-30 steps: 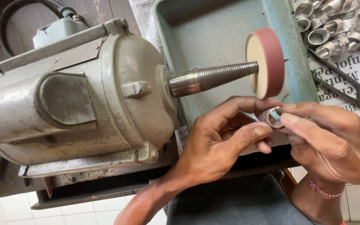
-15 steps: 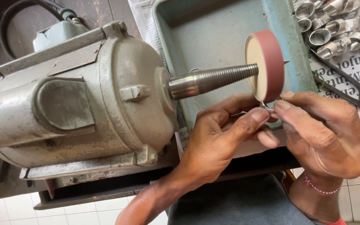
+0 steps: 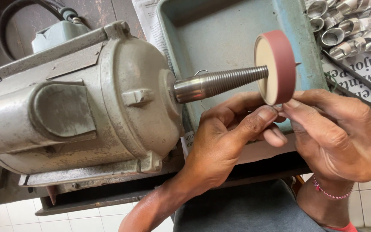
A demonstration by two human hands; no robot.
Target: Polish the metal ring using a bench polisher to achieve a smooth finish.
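Biggest thing we've got here is the grey cast-metal motor housing [image 3: 74, 107], taking up the whole left side and sitting on a dark metal base plate [image 3: 108, 193] that runs along the lower edge. Behind it, a shallow blue-green metal tray [image 3: 220, 34] fills the top middle, with newspaper sheets [image 3: 366, 68] spread under its right edge and a heap of shiny silver metal rings [image 3: 348, 21] in the top right corner. Out of the motor's right end pokes a tapered threaded steel spindle [image 3: 220, 81], and on its tip sits a round sanding wheel with a reddish-brown abrasive band [image 3: 278, 64], hanging over the tray's front right part. Our left hand [image 3: 224, 141] comes up from the bottom edge, fingers curled in and thumb and forefinger pinched together right under the wheel. Our right hand [image 3: 340, 133], with a pink beaded bracelet [image 3: 329, 193] on the wrist, comes in from the right, fingertips closed in against the left ones just below the wheel's lower rim. Both hands are pinched tight on something tiny between them, but it's hidden by the fingers so we can't tell what it is.
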